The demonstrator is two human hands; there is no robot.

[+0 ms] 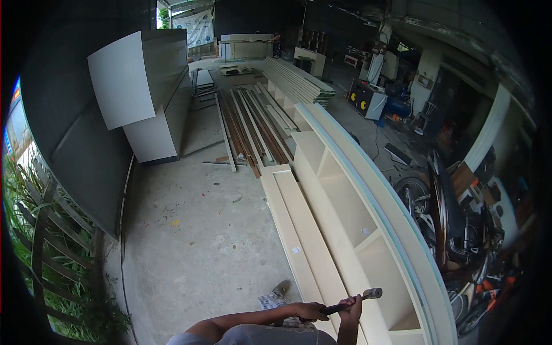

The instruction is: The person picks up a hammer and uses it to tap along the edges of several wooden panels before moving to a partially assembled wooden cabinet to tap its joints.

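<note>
A hammer point(332, 309) with a dark handle and a metal head lies across in front of my body, its head pointing right. My left hand point(311, 311) is closed round the lower handle. Closer to the head, my right hand point(350, 306) also grips it. Beneath and beyond the hands stretches a long cream cabinet frame point(339, 192) with open compartments and dividers. Along its left side lies a long cream panel point(299, 221) with a raised border.
Loose wood strips point(247, 123) cover the floor ahead, beside stacked boards point(299, 80). A tall white-and-grey cabinet point(123, 86) stands at left. Motorbikes point(454, 218) are parked right of the frame, near a speaker box point(367, 99). Slatted fencing point(57, 253) borders the left.
</note>
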